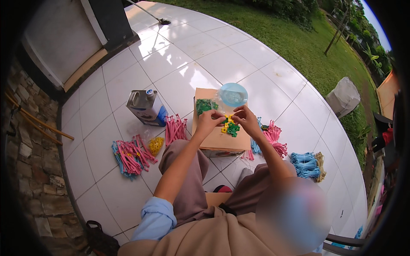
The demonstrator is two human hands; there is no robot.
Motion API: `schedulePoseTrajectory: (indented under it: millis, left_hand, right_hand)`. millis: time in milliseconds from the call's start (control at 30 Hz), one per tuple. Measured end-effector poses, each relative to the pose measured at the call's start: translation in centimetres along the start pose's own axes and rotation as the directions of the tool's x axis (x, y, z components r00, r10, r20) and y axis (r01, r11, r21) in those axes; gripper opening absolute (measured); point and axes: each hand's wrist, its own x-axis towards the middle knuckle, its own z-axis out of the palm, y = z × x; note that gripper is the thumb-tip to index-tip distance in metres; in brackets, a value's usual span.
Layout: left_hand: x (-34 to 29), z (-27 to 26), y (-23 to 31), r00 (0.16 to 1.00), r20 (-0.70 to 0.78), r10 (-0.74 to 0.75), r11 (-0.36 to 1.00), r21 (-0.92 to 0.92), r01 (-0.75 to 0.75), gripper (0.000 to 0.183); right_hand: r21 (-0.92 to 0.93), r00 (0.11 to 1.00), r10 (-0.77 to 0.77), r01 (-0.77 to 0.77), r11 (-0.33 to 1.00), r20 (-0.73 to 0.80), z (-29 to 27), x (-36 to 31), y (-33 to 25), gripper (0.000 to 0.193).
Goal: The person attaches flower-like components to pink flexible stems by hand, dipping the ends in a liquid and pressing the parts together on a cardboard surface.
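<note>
My left hand (210,120) and my right hand (246,119) come close together over a cardboard box (209,143). Both have thumb and fingers pinched, the left by a small green piece at its fingertips; what each grips is too small to make out. Just below the fingers, small yellow pieces (225,129) and small green pieces (233,129) lie in a loose pile on the box top. A clear plastic bag of green pieces (204,105) rests beyond my left hand. Behind my right hand sits a light-blue round plastic bowl (233,94).
Left of the box stand a metal can (145,107), pink strap bundles (175,129), a pink-and-blue pile (131,155) and a bag of yellow pieces (156,145). Rightward lie pink bundles (275,138), blue bundles (304,165) and a beige bundle (320,166). A white sack (343,97) stands near the grass.
</note>
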Motion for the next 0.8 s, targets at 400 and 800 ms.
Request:
schedulePoseTrajectory:
  millis: [400, 800]
  left_hand:
    - [0.9, 0.0, 0.2, 0.989, -0.147, 0.031, 0.986, -0.155, -0.054, 0.016]
    - [1.1, -0.1, -0.7, 0.988, -0.127, 0.090, 0.990, -0.096, -0.102, 0.017]
  right_hand:
    - [-0.266, 0.971, -0.163, 0.113, 0.957, -0.175, -1.8, 1.2, 0.8, 0.031]
    - [0.462, 0.999, 0.026, -0.038, 0.886, 0.033, 1.4, 1.0, -1.8, 0.029]
